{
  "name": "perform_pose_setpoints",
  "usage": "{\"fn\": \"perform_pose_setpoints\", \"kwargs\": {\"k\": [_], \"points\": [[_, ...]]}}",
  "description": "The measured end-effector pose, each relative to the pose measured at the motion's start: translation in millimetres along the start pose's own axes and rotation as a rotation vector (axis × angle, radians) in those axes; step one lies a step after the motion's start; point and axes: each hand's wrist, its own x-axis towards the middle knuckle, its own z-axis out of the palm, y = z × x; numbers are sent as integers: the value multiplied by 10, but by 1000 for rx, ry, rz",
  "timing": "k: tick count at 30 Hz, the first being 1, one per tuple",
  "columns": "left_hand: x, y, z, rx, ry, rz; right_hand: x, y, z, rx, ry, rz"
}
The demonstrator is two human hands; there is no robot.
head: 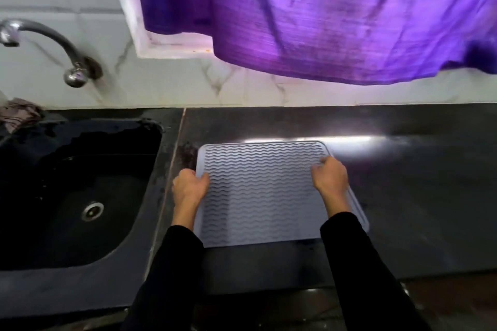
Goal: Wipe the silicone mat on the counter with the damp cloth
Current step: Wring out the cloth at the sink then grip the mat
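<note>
The mat (265,191) lies flat on the dark desk (416,183), just right of the sink (80,191), its ribbed face up. Both hands hold it by opposite side edges, which reads as squaring it up or steadying it so it will not slide once wiping starts.

The left hand (188,188) grips the left edge: the thumb lies on top of the ribs and the fingers curl around the rim, a closed pinch on the mat. The right hand (330,179) holds the right edge near the far corner, fingers curled down onto the surface; whether any fingers reach under the rim I cannot tell.

Neither hand holds a cloth. A crumpled cloth (20,113) sits at the far left corner of the sink, below the tap (48,43); it may be the damp one, though wetness cannot be judged. A purple curtain (336,16) hangs above. Wiping has not yet begun.
</note>
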Motion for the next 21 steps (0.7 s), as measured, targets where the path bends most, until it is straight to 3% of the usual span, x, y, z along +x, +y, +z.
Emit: {"fn": "perform_pose_setpoints", "kwargs": {"k": [4, 8, 17, 21], "points": [[0, 66, 92, 82, -13, -96, 146, 329, -94, -158, -54, 155], [45, 127, 151, 132, -39, -132, 256, 387, -78, -42, -137, 275], [406, 41, 99, 0, -114, -121, 493, 406, -176, 21, -125, 352], [499, 50, -15, -131, -136, -27, 534, 127, -318, 48, -76, 270]]}}
